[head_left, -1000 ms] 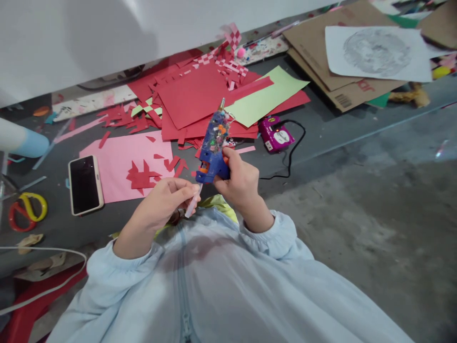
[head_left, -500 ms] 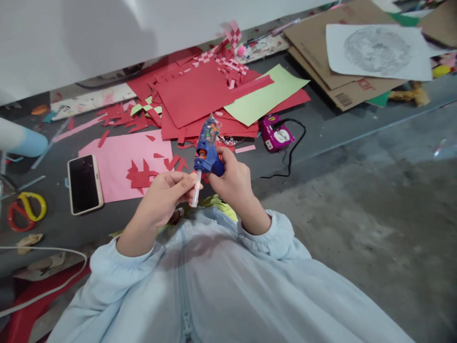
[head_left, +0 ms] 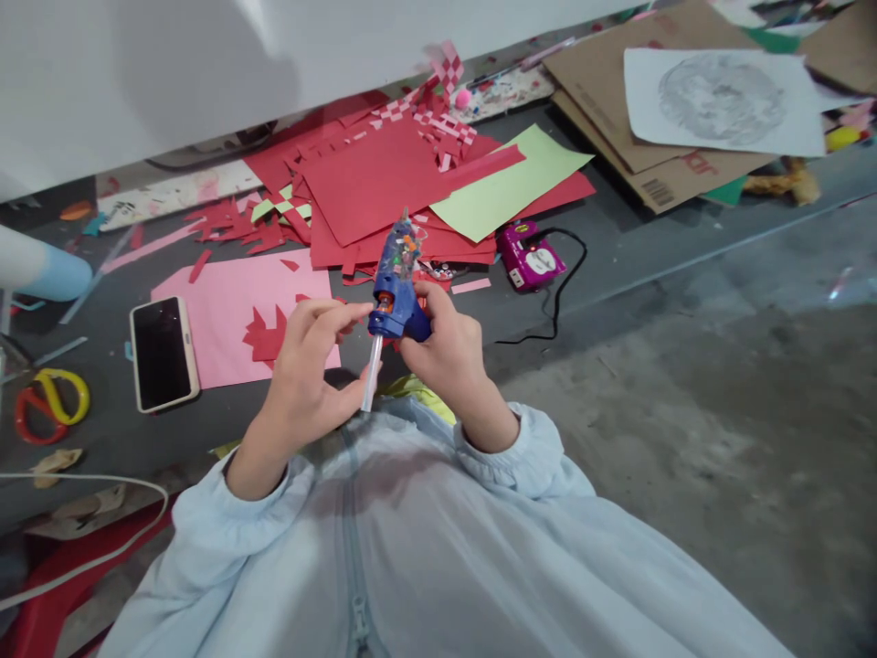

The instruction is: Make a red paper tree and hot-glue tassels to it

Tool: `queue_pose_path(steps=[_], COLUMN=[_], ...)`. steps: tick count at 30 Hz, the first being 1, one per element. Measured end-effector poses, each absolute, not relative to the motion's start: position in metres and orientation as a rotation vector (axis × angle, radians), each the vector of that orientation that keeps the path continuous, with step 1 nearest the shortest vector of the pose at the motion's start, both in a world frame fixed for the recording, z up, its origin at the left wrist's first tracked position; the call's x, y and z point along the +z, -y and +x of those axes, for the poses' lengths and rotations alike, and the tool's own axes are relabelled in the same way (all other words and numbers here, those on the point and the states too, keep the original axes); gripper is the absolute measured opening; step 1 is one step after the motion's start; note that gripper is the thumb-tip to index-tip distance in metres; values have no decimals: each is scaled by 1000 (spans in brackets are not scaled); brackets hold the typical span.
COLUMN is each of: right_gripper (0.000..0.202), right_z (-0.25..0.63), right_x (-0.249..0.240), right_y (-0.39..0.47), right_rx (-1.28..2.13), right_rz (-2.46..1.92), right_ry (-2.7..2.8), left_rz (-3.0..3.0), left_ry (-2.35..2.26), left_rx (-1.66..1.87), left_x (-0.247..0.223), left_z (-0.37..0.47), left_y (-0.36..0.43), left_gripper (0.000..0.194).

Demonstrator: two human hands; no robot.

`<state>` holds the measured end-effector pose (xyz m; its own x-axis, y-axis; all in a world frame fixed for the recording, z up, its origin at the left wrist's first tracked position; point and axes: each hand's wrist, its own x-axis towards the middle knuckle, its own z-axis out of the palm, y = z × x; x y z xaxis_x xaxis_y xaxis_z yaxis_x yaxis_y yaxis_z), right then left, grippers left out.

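Observation:
A blue hot glue gun (head_left: pixel 394 292), with coloured bits stuck on its barrel, is held by its handle in my right hand (head_left: pixel 449 352). Its nozzle points away from me, over the red paper. From its rear end a clear glue stick (head_left: pixel 372 373) sticks out toward my jacket. My left hand (head_left: pixel 311 361) is open beside it, thumb and fingers spread apart. The fingertips reach the gun's rear left side and the thumb lies by the glue stick; whether the thumb touches the stick I cannot tell.
Red sheets (head_left: pixel 374 178) and a light green sheet (head_left: pixel 513 187) lie ahead. At left are a phone (head_left: pixel 163 355), pink paper (head_left: pixel 219 311) and scissors (head_left: pixel 51 407). A purple power socket box (head_left: pixel 531 256) with a black cord sits right, below cardboard (head_left: pixel 658 178) bearing a drawing (head_left: pixel 726 100).
My left thumb and fingers have come apart from their pinch on the glue stick. The fingers have moved up to the gun's rear. My right hand stays on the handle.

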<state>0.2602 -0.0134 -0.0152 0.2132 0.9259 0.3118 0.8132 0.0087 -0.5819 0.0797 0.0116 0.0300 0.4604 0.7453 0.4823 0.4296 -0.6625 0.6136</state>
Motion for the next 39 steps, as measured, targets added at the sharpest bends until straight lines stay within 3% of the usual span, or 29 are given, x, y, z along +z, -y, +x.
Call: queue_pose_path(steps=[4, 12, 19, 28, 39], right_gripper=[45, 46, 44, 46, 30], right_z=[260, 260, 258, 253, 264], right_x=[-14, -12, -13, -10, -18], right_y=[16, 20, 23, 23, 18], right_rx=[165, 171, 76, 209, 197], right_rz=[-1778, -1764, -1744, -1734, -1670], right_ry=[1627, 1685, 1661, 1568, 1524], left_rz=[2385, 2494, 2509, 2549, 2530], left_ry=[-892, -855, -762, -863, -811], left_rx=[1234, 1430, 1430, 1392, 1483], left_x=[29, 30, 28, 29, 37], left_z=[80, 80, 75, 79, 83], left_y=[-14, -16, -18, -10, -8], left_gripper=[47, 22, 20, 28, 31])
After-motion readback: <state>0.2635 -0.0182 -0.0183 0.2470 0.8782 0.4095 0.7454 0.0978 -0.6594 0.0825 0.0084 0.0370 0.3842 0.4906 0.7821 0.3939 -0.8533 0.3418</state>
